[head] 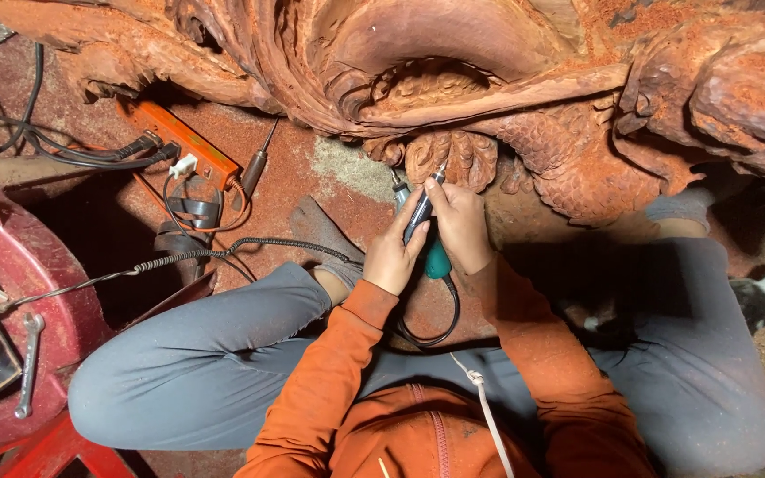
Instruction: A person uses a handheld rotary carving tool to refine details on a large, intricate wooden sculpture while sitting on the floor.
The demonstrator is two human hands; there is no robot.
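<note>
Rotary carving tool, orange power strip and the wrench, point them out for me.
rotary carving tool (420,215), head view, on its dark barrel between the hands.
orange power strip (179,140), head view, mid-body.
wrench (28,363), head view, on its shaft.

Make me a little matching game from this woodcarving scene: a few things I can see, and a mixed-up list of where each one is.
Things:
1. rotary carving tool
2. orange power strip
3. spanner
4. spare handpiece

Places:
A. lying on the red stand at far left
B. on the floor just right of the power strip
C. held in both hands against the carving
D. on the floor at upper left, with plugs in it

Pairs: 1-C, 2-D, 3-A, 4-B
</note>
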